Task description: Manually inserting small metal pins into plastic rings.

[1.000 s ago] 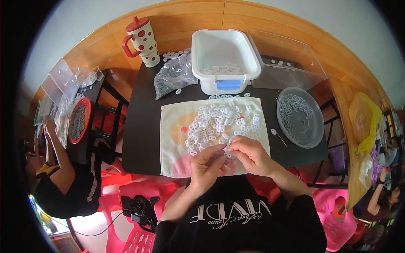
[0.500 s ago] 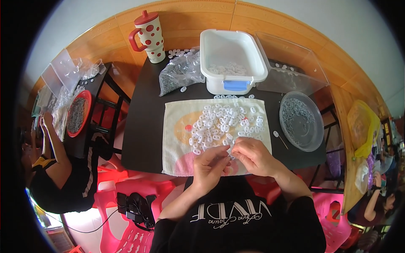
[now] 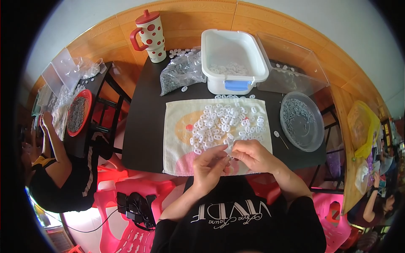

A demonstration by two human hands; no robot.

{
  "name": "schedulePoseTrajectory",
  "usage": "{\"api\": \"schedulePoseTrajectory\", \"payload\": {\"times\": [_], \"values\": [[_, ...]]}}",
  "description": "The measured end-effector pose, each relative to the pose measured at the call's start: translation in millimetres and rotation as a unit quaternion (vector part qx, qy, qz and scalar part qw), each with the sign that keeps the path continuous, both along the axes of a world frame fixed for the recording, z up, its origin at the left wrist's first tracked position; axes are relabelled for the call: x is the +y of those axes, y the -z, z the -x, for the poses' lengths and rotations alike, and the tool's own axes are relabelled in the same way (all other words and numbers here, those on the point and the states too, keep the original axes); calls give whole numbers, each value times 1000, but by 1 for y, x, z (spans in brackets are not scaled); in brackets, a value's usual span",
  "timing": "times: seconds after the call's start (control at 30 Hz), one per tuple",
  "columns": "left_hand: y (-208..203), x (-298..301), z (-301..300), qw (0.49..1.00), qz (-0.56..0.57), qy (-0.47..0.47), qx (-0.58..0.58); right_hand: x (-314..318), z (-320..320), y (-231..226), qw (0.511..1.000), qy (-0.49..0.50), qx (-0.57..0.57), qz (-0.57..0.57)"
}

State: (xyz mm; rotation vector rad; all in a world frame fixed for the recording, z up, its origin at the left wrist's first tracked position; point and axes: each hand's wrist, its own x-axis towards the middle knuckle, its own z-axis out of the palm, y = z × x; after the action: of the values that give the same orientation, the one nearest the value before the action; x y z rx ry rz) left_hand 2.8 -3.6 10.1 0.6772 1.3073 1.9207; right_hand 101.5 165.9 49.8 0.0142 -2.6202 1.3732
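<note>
Just above the near edge of a cream towel (image 3: 175,139), my two hands meet fingertip to fingertip. My left hand (image 3: 208,165) is closed in a pinch on a small white oval plastic piece (image 3: 229,157), mostly covered by the fingers. Against it, my right hand (image 3: 253,155) is pinched too; whatever its fingertips hold is too small to make out. Beyond the hands, a loose pile of white oval plastic pieces (image 3: 217,122), each with two holes, is spread over the towel.
Behind the towel stands a white tub (image 3: 213,80) with more white pieces inside. A bag of small metal parts (image 3: 175,80) and a spotted tumbler (image 3: 152,40) are at back left. To the right lies a round clear tray (image 3: 310,130) of metal parts. Another person (image 3: 63,168) works at left.
My right hand has shifted very slightly at the fingertips. Both hands stay together in nearly the same place over the towel.
</note>
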Motion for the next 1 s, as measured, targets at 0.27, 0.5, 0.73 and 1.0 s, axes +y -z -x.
{"api": "schedulePoseTrajectory", "payload": {"times": [0.27, 0.5, 0.73, 1.0], "values": [[1, 0, 2, 1000, -2, -1, 12, -4, 4, -14, 990, 36, 136, 3], [2, -5, 15, 998, -4, -44, 34, 20, -13, -14, 986, 115, 121, 27], [8, -3, 21, 997, 2, -56, 58, 0, -18, 9, 955, 87, 91, -268], [8, -5, 18, 998, 11, -32, 46, -6, -6, 16, 944, 56, 65, -320]]}}
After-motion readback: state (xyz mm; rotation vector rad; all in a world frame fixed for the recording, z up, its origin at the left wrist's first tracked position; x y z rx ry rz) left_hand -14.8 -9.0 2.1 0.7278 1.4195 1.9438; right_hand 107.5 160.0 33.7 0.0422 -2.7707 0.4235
